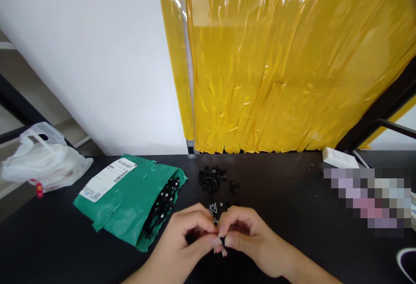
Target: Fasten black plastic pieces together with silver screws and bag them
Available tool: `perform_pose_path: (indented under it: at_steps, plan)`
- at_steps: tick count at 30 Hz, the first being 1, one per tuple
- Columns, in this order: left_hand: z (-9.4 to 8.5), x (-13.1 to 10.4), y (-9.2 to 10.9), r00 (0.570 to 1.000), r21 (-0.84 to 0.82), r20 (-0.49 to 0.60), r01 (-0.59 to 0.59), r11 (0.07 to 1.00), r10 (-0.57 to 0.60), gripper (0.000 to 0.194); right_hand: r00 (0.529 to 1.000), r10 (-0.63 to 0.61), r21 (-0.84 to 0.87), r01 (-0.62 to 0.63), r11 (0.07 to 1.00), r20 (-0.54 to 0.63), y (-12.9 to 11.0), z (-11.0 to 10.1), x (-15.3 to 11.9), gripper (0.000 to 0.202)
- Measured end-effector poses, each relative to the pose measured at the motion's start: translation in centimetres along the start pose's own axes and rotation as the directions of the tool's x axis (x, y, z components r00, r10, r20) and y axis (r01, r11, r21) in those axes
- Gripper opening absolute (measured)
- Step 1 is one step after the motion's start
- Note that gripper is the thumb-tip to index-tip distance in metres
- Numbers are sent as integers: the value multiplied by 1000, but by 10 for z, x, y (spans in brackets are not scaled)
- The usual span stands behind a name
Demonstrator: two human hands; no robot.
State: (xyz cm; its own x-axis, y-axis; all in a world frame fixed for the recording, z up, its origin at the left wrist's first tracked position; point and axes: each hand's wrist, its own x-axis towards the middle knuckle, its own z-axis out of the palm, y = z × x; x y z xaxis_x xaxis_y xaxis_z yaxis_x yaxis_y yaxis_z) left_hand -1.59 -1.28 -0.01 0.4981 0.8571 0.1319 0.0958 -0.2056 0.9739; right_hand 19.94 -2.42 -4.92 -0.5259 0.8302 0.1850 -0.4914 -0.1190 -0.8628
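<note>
- We pinch one small black piece [222, 241] between our left hand [191, 236] and right hand [248, 240], fingertips closed.
- Beyond it, we see one black pile [211, 179].
- One green bag [131, 204] lies leftward.

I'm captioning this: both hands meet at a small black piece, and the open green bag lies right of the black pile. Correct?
Not quite: the head view shows the open green bag lying left of the black pile, not right. The left hand and right hand do meet at a small black piece.
</note>
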Motion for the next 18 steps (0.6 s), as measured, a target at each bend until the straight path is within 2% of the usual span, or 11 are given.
perform_pose_path:
  at_steps: [3,7,12,18]
  plan:
    - [0,-2,3,1000,-13,11,-6,1000,6,19,1000,5,4,-5,1000,7,-1,2,-2,17]
    - [0,-3,2,998,-97,53,20,995,-15,22,1000,4,7,-4,1000,12,-4,4,-4,12]
    - [-1,-1,1,999,-7,18,-38,999,38,16,1000,4,-20,-3,1000,9,-4,3,-3,11]
    - [-4,-4,2,999,-130,49,13,991,-7,18,999,12,-46,-10,999,38,-7,6,-1,18]
